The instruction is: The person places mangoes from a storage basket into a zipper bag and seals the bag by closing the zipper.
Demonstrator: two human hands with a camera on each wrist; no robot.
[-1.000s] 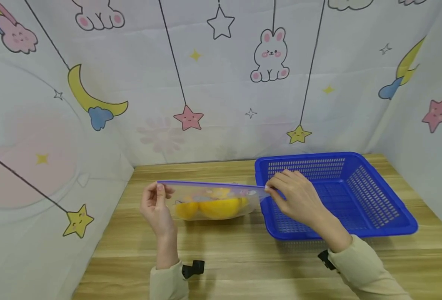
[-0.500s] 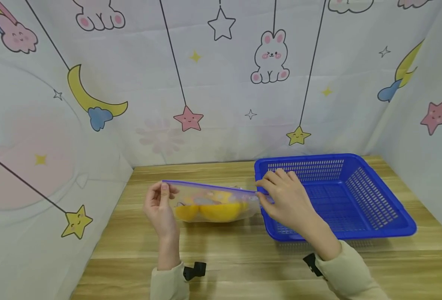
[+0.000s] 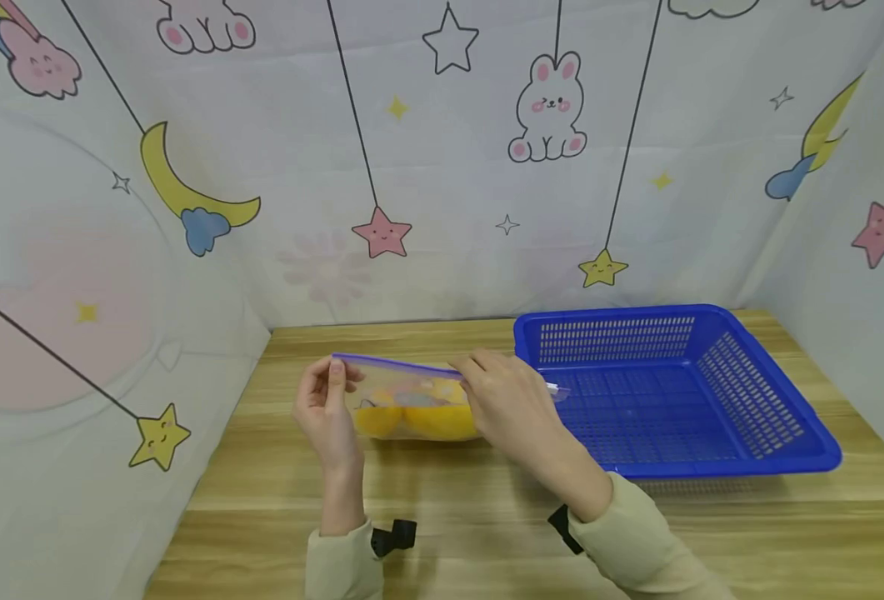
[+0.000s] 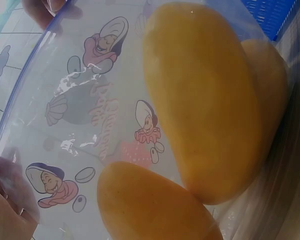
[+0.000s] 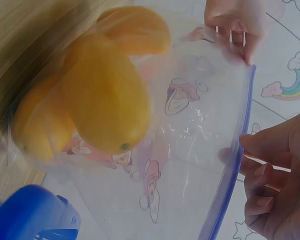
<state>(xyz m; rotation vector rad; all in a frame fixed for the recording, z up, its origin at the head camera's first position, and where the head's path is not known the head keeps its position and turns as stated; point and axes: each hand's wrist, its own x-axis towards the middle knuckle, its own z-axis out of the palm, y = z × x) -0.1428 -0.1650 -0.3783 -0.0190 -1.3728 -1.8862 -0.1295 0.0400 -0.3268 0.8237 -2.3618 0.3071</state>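
Observation:
A clear zip bag (image 3: 370, 385) with a purple zip strip and cartoon prints hangs just over the table. Inside it lie yellow mangoes (image 5: 110, 95), three of them showing in the right wrist view. My left hand (image 3: 329, 404) pinches the top left corner of the bag between thumb and fingers. Partway along the purple strip, the thumb and index finger of my right hand (image 3: 512, 408) pinch the zip, with the other fingers curled. The bag's right end, with a white tab (image 3: 552, 387), sticks out beyond that hand. Part of the bag is hidden behind my right hand.
To the right stands a blue plastic basket (image 3: 794, 454) with slotted walls, its near left side close to my right hand. A wooden table (image 3: 442, 517) lies underneath. A printed white cloth (image 3: 449, 167) hangs behind and at both sides.
My right hand has slid left along the zip strip, from the bag's right end toward its middle. The left hand keeps its corner and has shifted slightly right.

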